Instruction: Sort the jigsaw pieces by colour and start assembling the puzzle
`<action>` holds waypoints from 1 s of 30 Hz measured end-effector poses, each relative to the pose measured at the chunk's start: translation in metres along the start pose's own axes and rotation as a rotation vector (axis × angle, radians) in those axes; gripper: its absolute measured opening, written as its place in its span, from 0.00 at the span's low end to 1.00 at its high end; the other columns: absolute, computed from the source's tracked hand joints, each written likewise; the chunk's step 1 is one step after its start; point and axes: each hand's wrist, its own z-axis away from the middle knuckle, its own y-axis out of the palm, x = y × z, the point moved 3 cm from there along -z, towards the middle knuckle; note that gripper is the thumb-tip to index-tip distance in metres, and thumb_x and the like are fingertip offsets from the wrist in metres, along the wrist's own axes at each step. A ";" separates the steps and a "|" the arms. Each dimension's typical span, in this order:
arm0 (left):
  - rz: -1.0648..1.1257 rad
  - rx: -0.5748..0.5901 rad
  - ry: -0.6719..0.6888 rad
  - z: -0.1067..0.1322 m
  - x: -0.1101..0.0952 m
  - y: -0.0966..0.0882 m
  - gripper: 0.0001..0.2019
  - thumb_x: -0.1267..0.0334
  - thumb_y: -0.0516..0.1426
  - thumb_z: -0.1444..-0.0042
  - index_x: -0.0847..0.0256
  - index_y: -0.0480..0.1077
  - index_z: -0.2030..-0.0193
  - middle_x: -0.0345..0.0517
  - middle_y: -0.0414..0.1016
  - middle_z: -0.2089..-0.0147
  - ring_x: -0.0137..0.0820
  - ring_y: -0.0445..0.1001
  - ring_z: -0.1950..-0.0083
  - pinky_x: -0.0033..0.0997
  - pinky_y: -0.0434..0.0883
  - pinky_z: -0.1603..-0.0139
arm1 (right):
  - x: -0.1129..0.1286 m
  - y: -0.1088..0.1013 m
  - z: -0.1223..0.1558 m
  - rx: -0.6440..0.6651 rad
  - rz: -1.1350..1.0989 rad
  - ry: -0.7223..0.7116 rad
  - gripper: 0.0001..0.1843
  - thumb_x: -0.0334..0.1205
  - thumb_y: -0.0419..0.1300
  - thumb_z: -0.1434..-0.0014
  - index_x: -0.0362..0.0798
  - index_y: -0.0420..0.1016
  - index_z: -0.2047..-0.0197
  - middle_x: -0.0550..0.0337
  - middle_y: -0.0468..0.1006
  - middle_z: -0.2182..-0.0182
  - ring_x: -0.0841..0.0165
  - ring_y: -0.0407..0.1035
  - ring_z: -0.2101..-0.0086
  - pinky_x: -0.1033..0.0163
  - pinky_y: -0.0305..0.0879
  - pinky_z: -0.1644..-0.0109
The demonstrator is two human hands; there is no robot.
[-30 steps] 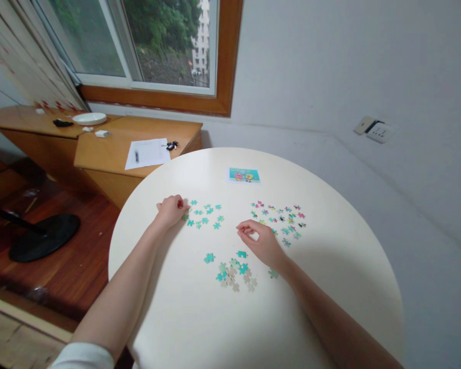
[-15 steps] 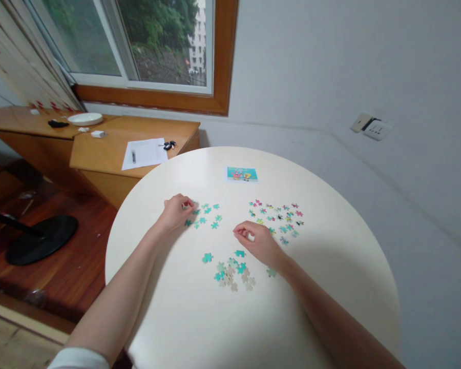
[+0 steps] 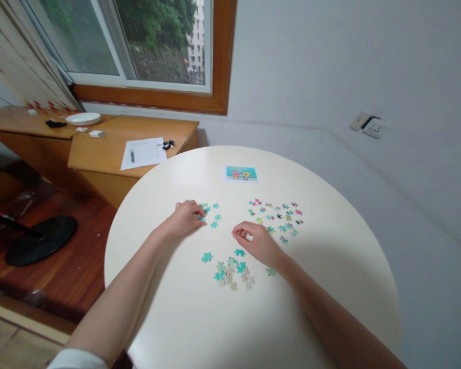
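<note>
Over the left cluster of teal jigsaw pieces (image 3: 215, 224), my left hand (image 3: 187, 217) reaches down with thumb and forefinger apart, covering some of them. No piece shows in its grasp. My right hand (image 3: 258, 239) hovers or rests near the table's middle, its fingertips pinched together. Whatever may be between them cannot be made out. Beyond it on the right lie pink, yellow and teal jigsaw pieces (image 3: 279, 216), spread loosely. Nearer to me is a heap of teal and grey-backed jigsaw pieces (image 3: 230, 274), with a single teal piece (image 3: 206, 257) off to its left.
A small picture card (image 3: 241, 174) lies at the far side of the round white table (image 3: 200, 328). Behind, a wooden cabinet (image 3: 138, 128) bears a sheet of paper (image 3: 146, 152), keys (image 3: 168, 145) and a white dish (image 3: 83, 119). A wall rises on the right.
My left hand has moved right and slightly nearer to me, over the teal pieces, and its thumb and forefinger have parted. My right hand has stayed nearly still.
</note>
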 end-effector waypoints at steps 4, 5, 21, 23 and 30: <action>-0.005 -0.006 0.002 0.001 -0.001 0.000 0.08 0.58 0.63 0.53 0.59 0.74 0.67 0.46 0.75 0.61 0.40 0.69 0.54 0.44 0.57 0.48 | 0.001 0.000 0.000 -0.009 0.001 -0.007 0.06 0.35 0.56 0.46 0.48 0.74 0.70 0.60 0.76 0.74 0.72 0.68 0.73 0.67 0.66 0.67; -0.002 -0.011 0.005 0.002 -0.002 0.000 0.08 0.58 0.63 0.53 0.59 0.74 0.67 0.46 0.74 0.61 0.40 0.69 0.54 0.44 0.57 0.48 | 0.001 0.000 0.000 -0.010 0.002 -0.010 0.06 0.35 0.56 0.46 0.48 0.74 0.70 0.60 0.76 0.74 0.72 0.68 0.73 0.67 0.66 0.68; -0.120 -0.061 0.243 0.004 -0.027 0.019 0.12 0.54 0.58 0.44 0.55 0.78 0.58 0.49 0.69 0.58 0.39 0.65 0.54 0.41 0.56 0.53 | 0.004 -0.002 -0.001 0.033 0.027 0.004 0.06 0.31 0.56 0.47 0.47 0.74 0.70 0.61 0.75 0.74 0.73 0.66 0.74 0.67 0.64 0.67; -0.130 -0.061 0.235 0.003 -0.024 0.020 0.12 0.54 0.58 0.44 0.55 0.78 0.58 0.50 0.70 0.58 0.39 0.65 0.54 0.42 0.56 0.52 | 0.005 -0.003 -0.001 0.080 0.049 0.002 0.06 0.29 0.57 0.48 0.46 0.74 0.71 0.61 0.74 0.75 0.73 0.66 0.74 0.67 0.63 0.67; -0.056 -0.143 0.192 0.002 -0.022 0.018 0.11 0.58 0.56 0.43 0.57 0.77 0.58 0.49 0.72 0.59 0.38 0.68 0.55 0.42 0.58 0.51 | 0.014 -0.003 0.004 0.324 0.101 -0.061 0.05 0.28 0.61 0.48 0.45 0.77 0.70 0.60 0.75 0.73 0.72 0.67 0.72 0.67 0.63 0.65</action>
